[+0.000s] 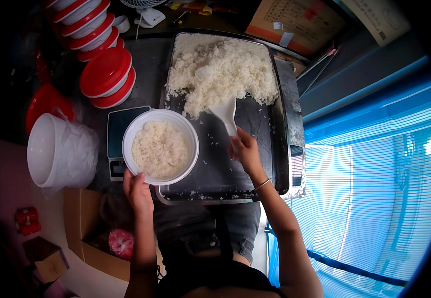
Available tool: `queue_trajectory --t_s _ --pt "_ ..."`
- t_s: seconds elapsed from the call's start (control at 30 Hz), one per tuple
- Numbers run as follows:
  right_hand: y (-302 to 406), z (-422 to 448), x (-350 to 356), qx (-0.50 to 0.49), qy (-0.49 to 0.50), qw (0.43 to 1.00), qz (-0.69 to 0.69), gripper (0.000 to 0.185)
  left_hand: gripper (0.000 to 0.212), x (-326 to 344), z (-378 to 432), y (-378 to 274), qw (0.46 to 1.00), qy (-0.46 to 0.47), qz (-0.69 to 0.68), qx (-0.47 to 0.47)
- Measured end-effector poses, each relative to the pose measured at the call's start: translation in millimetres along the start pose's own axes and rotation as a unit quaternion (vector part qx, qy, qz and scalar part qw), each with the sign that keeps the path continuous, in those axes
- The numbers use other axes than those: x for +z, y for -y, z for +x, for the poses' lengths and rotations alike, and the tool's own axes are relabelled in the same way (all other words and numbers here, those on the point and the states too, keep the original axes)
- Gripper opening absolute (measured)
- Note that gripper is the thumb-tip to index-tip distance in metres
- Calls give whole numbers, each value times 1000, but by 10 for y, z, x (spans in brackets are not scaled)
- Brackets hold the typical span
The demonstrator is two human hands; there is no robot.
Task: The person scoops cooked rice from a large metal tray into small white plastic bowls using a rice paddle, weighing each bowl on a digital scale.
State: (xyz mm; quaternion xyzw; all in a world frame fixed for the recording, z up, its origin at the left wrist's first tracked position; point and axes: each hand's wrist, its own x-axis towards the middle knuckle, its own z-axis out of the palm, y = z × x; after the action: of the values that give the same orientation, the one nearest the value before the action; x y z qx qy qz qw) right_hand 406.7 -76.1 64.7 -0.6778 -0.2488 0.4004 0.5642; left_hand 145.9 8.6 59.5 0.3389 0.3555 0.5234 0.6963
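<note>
My left hand point(139, 192) grips the lower rim of a round white plastic bowl point(192, 141). Cooked white rice point(160, 149) covers the bottom of that bowl, which overlaps the right part of a kitchen scale point(124, 126) and the left side of a dark metal tray point(215, 182). In my right hand point(246, 149) is the handle of a white rice paddle point(225, 111). The paddle's blade touches or nearly touches the near edge of a large heap of rice point(226, 67) at the tray's far end. Loose grains are scattered over the tray's near half.
Left of the scale lies a plastic-wrapped stack of white bowls point(44, 151) on its side. Red-lidded bowls point(105, 70) are stacked behind it. A small fan point(150, 16) and a cardboard box point(293, 22) stand at the back. A phone point(296, 164) lies right of the tray.
</note>
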Motion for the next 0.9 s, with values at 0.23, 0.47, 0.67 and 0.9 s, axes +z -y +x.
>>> queue_trajectory --t_s 0.23,0.47,0.67,0.9 --pt "0 -39 -104 2 -6 999 31 36 37 116 77 5 1000 9 -8 -10" --pt "34 125 -258 3 1 995 96 35 38 192 105 17 999 24 -8 -33" --pt "15 161 -240 -2 17 989 144 34 32 376 227 17 997 61 -4 -49" --pt "57 95 -258 -5 -5 979 205 35 22 573 321 -8 995 83 26 -55"
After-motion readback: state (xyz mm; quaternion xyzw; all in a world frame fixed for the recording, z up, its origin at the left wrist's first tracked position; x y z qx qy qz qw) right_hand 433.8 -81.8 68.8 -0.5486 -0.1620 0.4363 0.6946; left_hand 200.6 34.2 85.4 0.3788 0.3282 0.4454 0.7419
